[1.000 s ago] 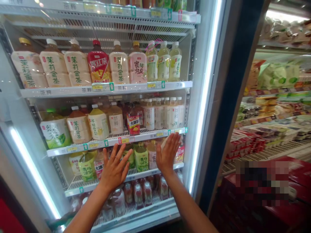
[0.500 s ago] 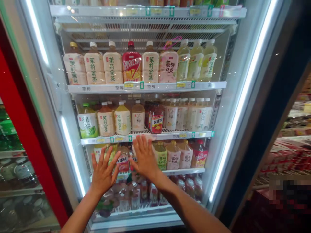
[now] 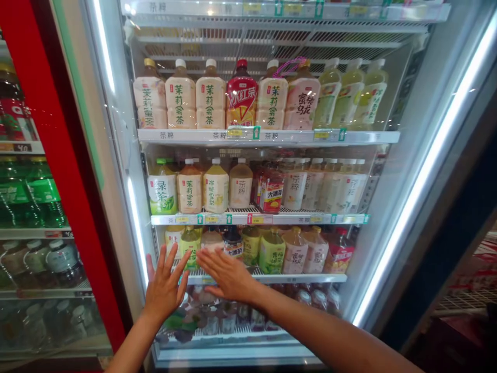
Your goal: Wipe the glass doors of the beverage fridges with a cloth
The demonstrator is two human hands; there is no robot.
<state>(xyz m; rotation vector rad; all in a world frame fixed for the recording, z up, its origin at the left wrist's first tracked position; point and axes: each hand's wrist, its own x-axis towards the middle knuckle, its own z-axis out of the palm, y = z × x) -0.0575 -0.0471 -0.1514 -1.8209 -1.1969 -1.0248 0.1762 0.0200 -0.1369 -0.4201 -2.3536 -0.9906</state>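
My left hand point(image 3: 163, 285) is raised with its fingers spread, before the lower left of a lit drinks cooler. Beside it my right hand point(image 3: 230, 275) stretches out flat, fingers together and pointing left. Both are bare and hold nothing. Faint reflections suggest glass in front of the shelves; whether my palms touch it I cannot tell. Closest behind the fingers are a green-labelled tea bottle point(image 3: 190, 241) and a dark-labelled bottle point(image 3: 234, 242). Farther right on that shelf stand another green tea bottle point(image 3: 272, 254) and a pink-labelled bottle point(image 3: 295, 254). My right hand hides part of this row.
Higher shelves carry several tea bottles, including a red-labelled one point(image 3: 242, 98) and a green-capped one point(image 3: 162, 191). Bright light strips point(image 3: 423, 166) line the cooler's sides. At left, a red frame point(image 3: 58, 155) borders another cooler with green bottles point(image 3: 44, 191).
My view has turned left, so the shelves sit farther right. My right hand has moved lower relative to the shelves and tipped its fingers leftward. The left hand stays spread.
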